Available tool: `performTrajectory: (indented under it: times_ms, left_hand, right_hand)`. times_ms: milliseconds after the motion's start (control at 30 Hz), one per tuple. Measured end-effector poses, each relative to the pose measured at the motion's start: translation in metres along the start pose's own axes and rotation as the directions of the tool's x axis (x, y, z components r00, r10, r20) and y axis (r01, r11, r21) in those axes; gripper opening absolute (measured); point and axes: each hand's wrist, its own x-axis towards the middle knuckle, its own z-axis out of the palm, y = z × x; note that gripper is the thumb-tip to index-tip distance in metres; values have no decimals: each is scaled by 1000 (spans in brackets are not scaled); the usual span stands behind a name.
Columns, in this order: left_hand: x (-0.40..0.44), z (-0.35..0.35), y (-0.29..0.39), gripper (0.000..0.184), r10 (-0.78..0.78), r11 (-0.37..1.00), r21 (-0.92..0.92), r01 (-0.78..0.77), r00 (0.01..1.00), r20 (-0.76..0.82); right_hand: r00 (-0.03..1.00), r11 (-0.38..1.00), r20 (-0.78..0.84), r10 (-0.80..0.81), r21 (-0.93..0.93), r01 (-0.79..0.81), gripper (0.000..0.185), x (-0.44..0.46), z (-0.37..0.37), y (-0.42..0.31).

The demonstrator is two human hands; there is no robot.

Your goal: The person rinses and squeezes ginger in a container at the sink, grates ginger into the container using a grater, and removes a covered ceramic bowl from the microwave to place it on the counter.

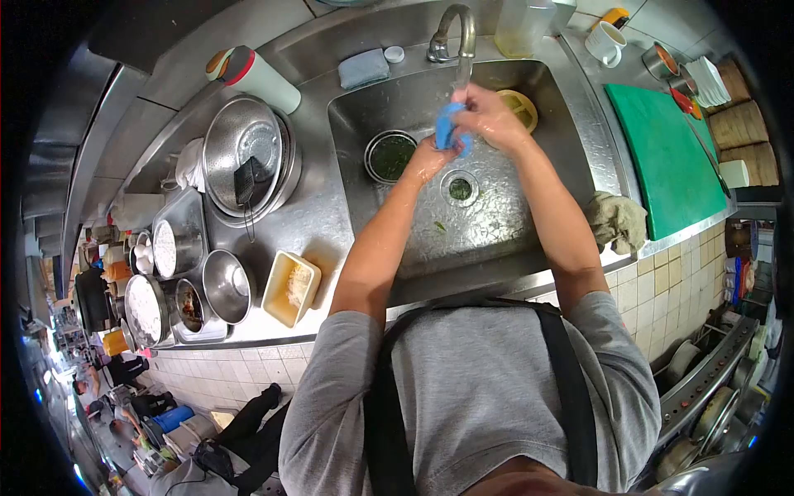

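Observation:
Over the sink, a crumpled blue cloth is between my hands, close beneath the faucet. My left hand is closed on its lower end. My right hand grips its upper side and is slightly blurred; water wets both hands. In the sink basin, a round metal container with dark green contents sits left of my hands. A yellow round item lies partly hidden behind my right hand. Below my hands is the drain, with green bits in it.
Left of the sink are stacked metal strainers, a steel bowl and a cream container with pale shreds. To the right lie a grey rag and a green cutting board. Other people are in the background at lower left.

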Motion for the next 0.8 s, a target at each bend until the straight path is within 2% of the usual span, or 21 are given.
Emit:
performTrajectory:
  times_ms: [100, 200, 300, 333, 367, 433, 500, 533, 567, 600, 633, 667, 700, 733, 767, 800]
  left_hand:
    - [-7, -6, 9, 34, -102, 989, 103, 101, 995, -4]
    - [-30, -5, 38, 40, 63, 995, 80, -62, 998, -3]
    - [-53, 11, 74, 45, 262, 845, 484, -229, 965, 0]
    - [-59, 18, 84, 38, 325, 785, 554, -278, 946, 13]
    - [-64, 23, 85, 38, 401, 749, 562, -352, 915, 39]
    - [-70, 30, 86, 39, 544, 652, 584, -483, 835, 84]
    - [-72, 31, 74, 36, 658, 690, 495, -528, 743, -125]
    - [-74, 29, 71, 34, 697, 695, 455, -557, 678, -233]
    - [-78, 27, 69, 33, 441, 877, 11, -481, 793, -420]
    - [-81, 26, 68, 31, 129, 816, -457, -354, 882, -453]
    - [-83, 24, 68, 30, -155, 526, -826, -202, 932, -327]
    - [-84, 23, 67, 28, -149, 514, -824, -240, 920, -361]
    - [-84, 24, 66, 25, -144, 501, -821, -274, 909, -391]
    - [-83, 24, 66, 23, -137, 488, -818, -306, 898, -418]
    - [-83, 22, 66, 21, -130, 474, -814, -335, 888, -442]
    - [-84, 21, 74, 15, -26, 504, -743, -440, 852, -522]
  right_hand:
    - [976, 999, -215, -38, -8, 38, 21, -6, -23, 16]
    - [858, 947, -502, 110, 314, 63, 23, -28, -26, 45]
    - [874, 766, -265, 408, 619, -171, 25, -45, -14, 98]
    - [864, 700, -161, 478, 664, -263, 27, -49, 2, 94]
    - [843, 625, -51, 536, 695, -356, 30, -53, 24, 90]
    - [861, 570, -63, 504, 774, -277, 34, -58, 50, 82]
    - [868, 472, -85, 490, 863, -182, 34, -49, 70, 73]
    - [877, 535, -214, 431, 843, -58, 26, -50, 79, 46]
    - [890, 687, -292, 350, 726, -33, 23, -43, 76, 53]
    - [900, 814, -357, 251, 581, 4, 21, -35, 73, 61]
    - [911, 935, -407, 65, 343, 86, 21, -34, 82, 49]
    - [903, 980, -410, -132, 80, 180, 22, -37, 87, 35]
    - [873, 943, -362, -326, -185, 276, 23, -42, 91, 24]
    - [884, 953, -363, -295, -177, 245, 33, -45, 94, 21]
    - [900, 971, -387, -201, 44, 236, 35, -47, 97, 20]
    - [916, 941, -390, -98, 263, 213, 37, -48, 98, 20]
